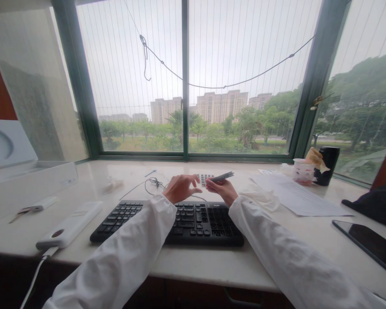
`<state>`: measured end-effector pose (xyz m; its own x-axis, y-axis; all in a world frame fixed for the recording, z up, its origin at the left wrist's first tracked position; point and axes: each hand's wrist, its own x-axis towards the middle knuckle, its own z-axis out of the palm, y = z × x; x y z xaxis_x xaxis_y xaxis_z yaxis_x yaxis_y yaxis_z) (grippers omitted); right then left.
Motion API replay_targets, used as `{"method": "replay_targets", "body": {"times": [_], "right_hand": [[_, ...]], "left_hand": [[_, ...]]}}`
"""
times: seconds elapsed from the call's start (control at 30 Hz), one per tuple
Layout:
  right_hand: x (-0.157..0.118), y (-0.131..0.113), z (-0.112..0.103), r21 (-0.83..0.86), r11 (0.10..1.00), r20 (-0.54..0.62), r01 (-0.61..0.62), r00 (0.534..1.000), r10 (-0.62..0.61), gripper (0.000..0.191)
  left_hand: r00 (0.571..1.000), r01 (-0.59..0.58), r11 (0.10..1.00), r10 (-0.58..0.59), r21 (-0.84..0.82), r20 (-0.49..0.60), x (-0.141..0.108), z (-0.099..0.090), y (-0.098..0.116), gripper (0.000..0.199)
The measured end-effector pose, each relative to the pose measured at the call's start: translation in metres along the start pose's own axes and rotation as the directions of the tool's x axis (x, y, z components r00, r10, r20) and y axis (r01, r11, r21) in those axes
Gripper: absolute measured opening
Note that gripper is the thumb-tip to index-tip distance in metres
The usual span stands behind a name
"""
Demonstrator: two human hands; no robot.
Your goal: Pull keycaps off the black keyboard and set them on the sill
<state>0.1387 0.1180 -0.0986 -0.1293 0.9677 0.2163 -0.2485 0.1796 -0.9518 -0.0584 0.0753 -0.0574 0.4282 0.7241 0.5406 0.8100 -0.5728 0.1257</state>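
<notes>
My right hand [221, 189] holds a slim dark pen-like object [221, 176] between its fingers, above the far edge of a black keyboard [193, 223]. My left hand [180, 189] hangs over the keyboard's far edge with its fingers spread, reaching towards that object without visibly touching it. Just behind my hands lies a small black keypad [202, 178], partly hidden by my right hand. A thin dark cable [155, 184] curls on the counter left of my left hand. White sleeves cover both forearms.
On the white stone counter [131, 253] lie a white power bank [69, 225] with a cable, keys [32, 207], and a white box [28, 178]. To the right are papers [297, 195], a tissue [260, 199], a black mug [328, 165], a plastic cup [304, 172], and a phone [368, 244].
</notes>
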Motion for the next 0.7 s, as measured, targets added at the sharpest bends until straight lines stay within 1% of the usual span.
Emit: {"method": "replay_targets", "body": {"times": [0.2, 0.4, 0.53, 0.7], "right_hand": [[-0.0009, 0.0006, 0.0011, 0.006, 1.0, 0.014, -0.005, 1.0, 0.005, 0.042], [0.0019, 0.0046, -0.0009, -0.004, 1.0, 0.015, 0.006, 1.0, -0.006, 0.045], [0.0027, 0.0044, -0.0023, -0.07, 0.997, 0.019, 0.019, 1.0, -0.017, 0.047], [0.0009, 0.0022, -0.0035, -0.185, 0.98, 0.058, 0.066, 0.997, -0.056, 0.046]], "left_hand": [[0.999, -0.025, 0.999, 0.026, 0.035, -0.026, -0.001, 0.0006, -0.0005, 0.023], [0.998, -0.032, 0.997, 0.036, 0.068, -0.058, -0.0012, 0.0026, -0.0018, 0.02], [0.995, -0.043, 0.996, 0.049, 0.08, -0.083, -0.0015, 0.004, -0.0024, 0.018], [0.994, -0.073, 0.995, 0.078, 0.068, -0.072, -0.0017, 0.0045, -0.0029, 0.018]]}}
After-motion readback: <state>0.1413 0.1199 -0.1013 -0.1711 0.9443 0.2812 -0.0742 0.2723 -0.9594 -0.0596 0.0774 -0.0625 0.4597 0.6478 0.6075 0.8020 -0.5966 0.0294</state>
